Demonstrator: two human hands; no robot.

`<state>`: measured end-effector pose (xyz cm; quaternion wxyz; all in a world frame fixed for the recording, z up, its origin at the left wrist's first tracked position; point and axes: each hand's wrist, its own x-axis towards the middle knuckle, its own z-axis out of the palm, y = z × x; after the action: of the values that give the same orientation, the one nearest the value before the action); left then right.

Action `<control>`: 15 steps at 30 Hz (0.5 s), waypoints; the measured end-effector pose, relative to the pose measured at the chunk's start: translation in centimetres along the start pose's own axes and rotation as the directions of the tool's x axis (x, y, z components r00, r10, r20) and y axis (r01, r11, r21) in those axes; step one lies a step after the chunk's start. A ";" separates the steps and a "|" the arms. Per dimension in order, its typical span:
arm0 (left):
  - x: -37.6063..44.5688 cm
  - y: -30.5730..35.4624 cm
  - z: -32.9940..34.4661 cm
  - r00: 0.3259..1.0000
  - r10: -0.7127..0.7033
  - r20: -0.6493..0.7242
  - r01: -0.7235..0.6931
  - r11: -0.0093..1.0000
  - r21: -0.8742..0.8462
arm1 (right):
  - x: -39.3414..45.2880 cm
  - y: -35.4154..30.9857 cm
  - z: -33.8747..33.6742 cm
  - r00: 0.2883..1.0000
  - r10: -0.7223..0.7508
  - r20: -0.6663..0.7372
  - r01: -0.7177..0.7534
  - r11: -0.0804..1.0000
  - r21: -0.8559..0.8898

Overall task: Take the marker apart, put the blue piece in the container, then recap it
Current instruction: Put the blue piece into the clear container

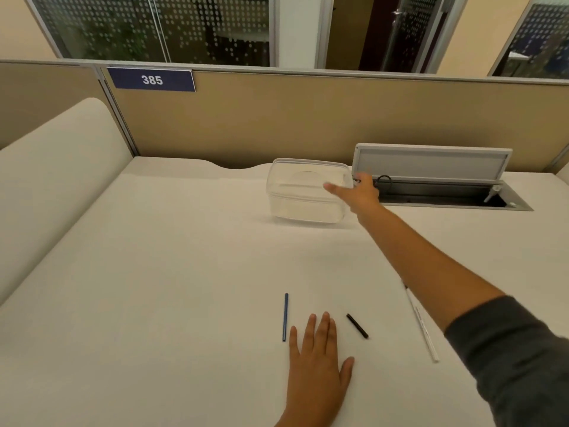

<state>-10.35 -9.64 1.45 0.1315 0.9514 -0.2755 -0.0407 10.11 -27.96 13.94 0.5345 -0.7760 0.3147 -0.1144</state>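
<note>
A thin blue piece (285, 317) lies on the white table near the front, just left of my left hand (318, 362), which rests flat with its fingers apart. A short black cap (357, 326) lies to the right of that hand. The white marker body (420, 323) lies further right, partly under my right forearm. My right hand (357, 192) is stretched out to the far clear plastic container (303, 195) and grips its right rim. The container looks slightly tilted.
An open cable hatch (437, 180) with a raised grey lid is set into the table right behind the container. A beige partition (308, 118) with a "385" sign runs along the back. A white padded edge (55, 180) borders the left side.
</note>
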 end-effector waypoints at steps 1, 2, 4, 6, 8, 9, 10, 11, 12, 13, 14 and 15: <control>0.2 0.0 0.0 1.000 -0.010 0.013 0.010 1.000 -0.005 | 1.1 -1.2 0.5 1.000 -0.018 -0.001 0.018 1.000 -0.016; 0.3 -0.1 0.0 1.000 -0.014 0.020 0.014 1.000 -0.013 | 2.1 -2.3 0.9 0.999 -0.036 -0.003 0.035 0.999 -0.035; 0.5 0.0 0.2 1.000 -0.018 0.014 0.018 1.000 -0.022 | 3.7 -3.9 1.7 0.999 -0.053 -0.010 0.052 0.997 -0.061; 0.6 0.0 0.3 1.000 -0.024 0.000 0.024 1.000 -0.014 | 4.9 -4.8 2.2 0.999 -0.054 -0.002 0.054 0.995 -0.084; 0.7 0.0 0.4 1.000 -0.025 -0.011 0.025 1.000 0.001 | 5.6 -5.2 2.5 0.999 -0.049 0.018 0.051 0.993 -0.104; 0.7 0.0 0.4 1.000 -0.028 -0.007 0.028 1.000 0.004 | 5.8 -5.2 2.6 0.999 -0.040 0.025 0.042 0.993 -0.108; 0.7 0.0 0.3 1.000 -0.029 -0.002 0.029 1.000 0.008 | 5.8 -5.2 2.7 0.999 -0.032 0.029 0.035 0.994 -0.104; 0.8 -0.1 0.3 1.000 -0.028 -0.001 0.028 1.000 0.012 | 5.8 -5.1 2.7 0.999 -0.031 0.034 0.034 0.995 -0.098; 0.7 -0.1 0.3 1.000 -0.028 0.000 0.028 1.000 0.014 | 5.6 -4.9 2.6 0.999 -0.037 0.037 0.040 0.995 -0.091; 0.7 -0.1 0.3 1.000 -0.029 0.005 0.029 0.999 0.013 | 5.4 -4.7 2.4 0.998 -0.046 0.037 0.049 0.995 -0.085; 0.7 -0.1 0.2 0.999 -0.031 0.016 0.031 1.000 0.005 | 5.1 -4.4 2.1 0.998 -0.056 0.036 0.058 0.995 -0.075; 0.7 -0.1 0.2 0.999 -0.033 0.028 0.033 0.999 -0.003 | 4.7 -4.1 1.8 0.997 -0.063 0.035 0.065 0.996 -0.063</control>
<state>-9.78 -9.99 1.29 0.1285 0.9549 -0.2616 -0.0565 16.16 -28.50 16.15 0.5105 -0.8042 0.2844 -0.1082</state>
